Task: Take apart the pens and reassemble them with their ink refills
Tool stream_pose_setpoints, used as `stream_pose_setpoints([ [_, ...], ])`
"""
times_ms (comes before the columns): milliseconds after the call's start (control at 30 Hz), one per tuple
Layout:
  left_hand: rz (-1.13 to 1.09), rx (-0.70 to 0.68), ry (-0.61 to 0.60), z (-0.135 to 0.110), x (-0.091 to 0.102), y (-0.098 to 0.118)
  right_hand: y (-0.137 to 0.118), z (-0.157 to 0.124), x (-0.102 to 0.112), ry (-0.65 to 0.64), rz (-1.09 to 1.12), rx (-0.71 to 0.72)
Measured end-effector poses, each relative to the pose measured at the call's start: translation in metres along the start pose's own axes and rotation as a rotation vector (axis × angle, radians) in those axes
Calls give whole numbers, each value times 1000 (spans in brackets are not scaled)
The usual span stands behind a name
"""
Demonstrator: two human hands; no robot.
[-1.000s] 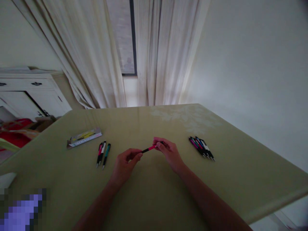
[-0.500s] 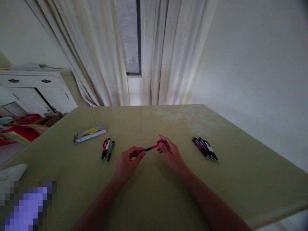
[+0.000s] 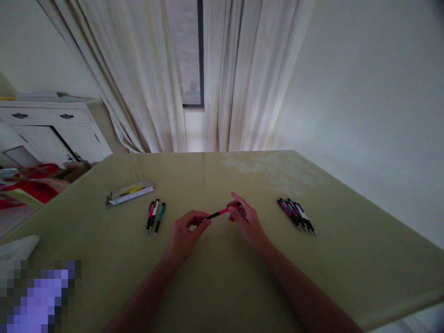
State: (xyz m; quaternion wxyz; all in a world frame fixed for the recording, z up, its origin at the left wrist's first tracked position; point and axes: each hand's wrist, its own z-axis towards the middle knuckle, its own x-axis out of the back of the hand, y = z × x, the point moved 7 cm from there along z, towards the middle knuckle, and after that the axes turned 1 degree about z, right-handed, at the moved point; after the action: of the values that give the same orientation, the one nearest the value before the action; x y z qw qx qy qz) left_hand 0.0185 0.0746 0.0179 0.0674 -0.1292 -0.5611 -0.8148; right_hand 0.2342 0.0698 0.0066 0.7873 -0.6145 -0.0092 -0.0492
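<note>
A pink and black pen is held level above the green table, between both hands. My left hand pinches its black tip end with thumb and fingers. My right hand grips the other end, its fingers curled round the clip. Three pens, pink, white and green, lie side by side to the left of my left hand. To the right of my right hand rests a bundle of several pens.
A flat pen box lies at the back left of the table. A white cabinet and red cloth stand at the left. Curtains hang behind the table. A white object is at the near left edge.
The view shifted a little to the left at first. Both hands stay on the pink pen, and my left fingers have slid slightly along its tip end.
</note>
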Motion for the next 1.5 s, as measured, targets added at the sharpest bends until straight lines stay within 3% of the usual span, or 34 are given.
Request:
stream_pose_setpoints([
  [400,57,-53,33,-2,2,4,-1,0,-2,-39,30,3],
  [633,117,-73,48,-4,3,10,-1,-4,-10,-129,26,-9],
  [1033,169,-183,16,-8,-1,22,2,-3,-8,-120,37,-29],
  [1167,216,-234,-22,-11,-6,21,-3,-4,-12,-137,186,-75],
  [1267,250,-247,-63,-13,-12,20,-6,-5,-16,-101,368,-109],
  [1367,287,-258,-115,-13,-16,20,-5,-1,-12,-44,403,-119],
  [1433,327,-214,-120,-10,-13,15,-3,7,4,44,373,-116],
  [1500,406,-140,-71,-5,-3,6,-4,15,37,216,301,-74],
])
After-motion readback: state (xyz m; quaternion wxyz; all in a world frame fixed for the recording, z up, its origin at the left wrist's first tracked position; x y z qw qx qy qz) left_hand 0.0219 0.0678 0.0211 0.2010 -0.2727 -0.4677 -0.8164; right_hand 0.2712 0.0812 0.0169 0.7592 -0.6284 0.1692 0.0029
